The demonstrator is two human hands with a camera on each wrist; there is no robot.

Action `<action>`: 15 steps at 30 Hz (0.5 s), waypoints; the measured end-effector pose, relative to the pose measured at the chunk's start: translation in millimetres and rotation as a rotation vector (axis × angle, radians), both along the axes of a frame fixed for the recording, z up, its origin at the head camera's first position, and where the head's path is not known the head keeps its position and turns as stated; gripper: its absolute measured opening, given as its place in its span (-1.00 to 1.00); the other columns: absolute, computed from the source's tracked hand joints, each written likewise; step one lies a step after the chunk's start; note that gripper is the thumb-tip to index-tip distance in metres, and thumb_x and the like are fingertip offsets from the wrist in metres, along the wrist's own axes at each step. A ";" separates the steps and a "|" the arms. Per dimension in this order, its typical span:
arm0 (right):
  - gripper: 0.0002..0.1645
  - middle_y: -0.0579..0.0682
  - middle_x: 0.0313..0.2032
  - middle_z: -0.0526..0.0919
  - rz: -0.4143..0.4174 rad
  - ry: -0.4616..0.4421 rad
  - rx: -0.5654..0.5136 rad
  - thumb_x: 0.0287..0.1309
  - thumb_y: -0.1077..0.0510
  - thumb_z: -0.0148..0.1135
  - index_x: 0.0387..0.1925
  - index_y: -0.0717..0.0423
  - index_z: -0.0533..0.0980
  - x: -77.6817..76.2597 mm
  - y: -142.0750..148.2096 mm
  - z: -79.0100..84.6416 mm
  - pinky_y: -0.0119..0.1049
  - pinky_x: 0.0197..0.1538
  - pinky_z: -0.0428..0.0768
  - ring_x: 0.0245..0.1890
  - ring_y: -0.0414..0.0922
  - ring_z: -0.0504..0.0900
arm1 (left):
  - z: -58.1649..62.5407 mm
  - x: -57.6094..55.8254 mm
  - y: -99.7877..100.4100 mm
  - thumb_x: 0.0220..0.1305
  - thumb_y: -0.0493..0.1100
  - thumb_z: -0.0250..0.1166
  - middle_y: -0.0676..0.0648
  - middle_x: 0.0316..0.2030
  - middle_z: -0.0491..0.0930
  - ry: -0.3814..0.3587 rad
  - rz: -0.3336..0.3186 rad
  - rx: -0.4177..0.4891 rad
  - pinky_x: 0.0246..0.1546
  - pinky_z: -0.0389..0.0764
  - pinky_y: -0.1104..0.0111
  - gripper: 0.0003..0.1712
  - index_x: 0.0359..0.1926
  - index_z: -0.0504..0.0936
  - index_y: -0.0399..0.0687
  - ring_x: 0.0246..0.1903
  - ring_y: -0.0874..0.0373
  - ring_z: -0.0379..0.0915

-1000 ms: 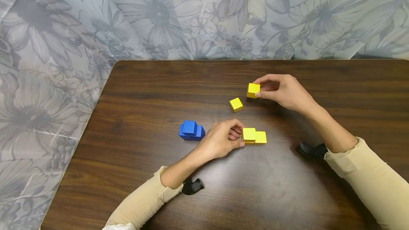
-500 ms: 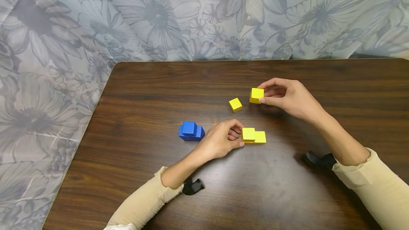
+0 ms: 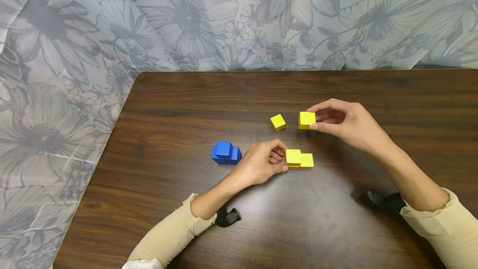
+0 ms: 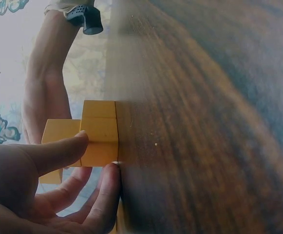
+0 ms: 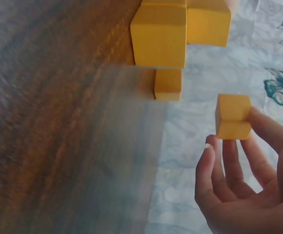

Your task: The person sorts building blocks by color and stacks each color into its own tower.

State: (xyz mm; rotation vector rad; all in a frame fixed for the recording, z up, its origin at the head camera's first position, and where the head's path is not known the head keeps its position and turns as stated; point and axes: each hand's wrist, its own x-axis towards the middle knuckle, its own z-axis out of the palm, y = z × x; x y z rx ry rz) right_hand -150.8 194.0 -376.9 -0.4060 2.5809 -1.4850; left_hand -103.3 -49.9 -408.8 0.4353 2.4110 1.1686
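My right hand [image 3: 347, 125] pinches a yellow cube [image 3: 307, 119] between thumb and fingertips; the right wrist view shows this cube [image 5: 234, 117] held up off the table. Nearer to me, two yellow cubes sit side by side, with an upper yellow cube [image 3: 293, 157] on the left one and the right base cube [image 3: 307, 160] bare on top. My left hand [image 3: 257, 163] grips this small stack from its left side, thumb at the front and index finger behind. In the left wrist view the thumb [image 4: 66, 156] lies against the yellow cubes [image 4: 100, 112].
One loose yellow cube [image 3: 278, 122] lies on the brown wooden table [image 3: 179, 107], left of the held one. A pile of blue cubes [image 3: 224, 149], one on top of others, stands just left of my left hand. Flowered cloth [image 3: 186, 20] hangs behind the table's far edge.
My right hand has drawn the pinched yellow cube toward me and slightly right, away from the loose cube. The left hand keeps its place at the yellow stack.
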 end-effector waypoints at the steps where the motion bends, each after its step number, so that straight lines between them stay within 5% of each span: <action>1: -0.61 -0.06 -0.12 0.70 -0.002 0.001 -0.001 0.10 0.19 0.49 0.00 0.01 0.65 1.2 0.4 0.0 -0.49 -0.22 0.63 -0.21 -0.26 0.69 | 0.2 -0.1 0.0 0.14 -0.25 0.50 0.07 -0.15 0.64 0.001 -0.001 0.001 -0.18 0.56 0.59 -0.61 0.00 0.63 -0.06 -0.22 0.34 0.57; 15: -0.59 0.01 -0.14 0.69 0.032 -0.048 -0.001 0.07 0.22 0.50 -0.01 0.08 0.62 22.9 4.8 -1.9 -0.46 -0.21 0.64 -0.22 -0.20 0.69 | -0.3 -0.5 0.3 0.14 -0.24 0.50 0.06 -0.13 0.62 -0.001 -0.001 0.000 -0.18 0.55 0.61 -0.60 0.02 0.62 -0.07 -0.21 0.35 0.57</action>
